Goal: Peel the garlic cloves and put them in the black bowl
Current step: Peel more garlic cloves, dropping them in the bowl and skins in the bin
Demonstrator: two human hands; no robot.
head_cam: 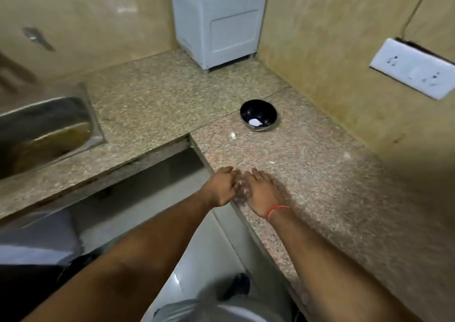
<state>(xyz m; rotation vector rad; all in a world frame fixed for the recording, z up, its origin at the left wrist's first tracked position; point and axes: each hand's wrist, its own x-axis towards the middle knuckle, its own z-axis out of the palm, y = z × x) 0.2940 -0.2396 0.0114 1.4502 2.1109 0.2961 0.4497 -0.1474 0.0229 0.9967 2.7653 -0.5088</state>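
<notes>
The black bowl [258, 118] stands on the granite counter, far from my hands, with one white peeled garlic clove [254, 122] inside it. A small white piece of garlic [232, 136] lies on the counter just left of and nearer than the bowl. My left hand [221, 189] and my right hand [262, 193] meet at the counter's near edge, fingers curled toward each other. The spot between them is blurred, so what they hold cannot be made out. A red thread circles my right wrist.
A steel sink [44, 129] is set in the counter at the left. A white appliance [216, 21] stands in the back corner. A white socket plate [413, 68] is on the right wall. The counter edge drops to the floor beside my left hand.
</notes>
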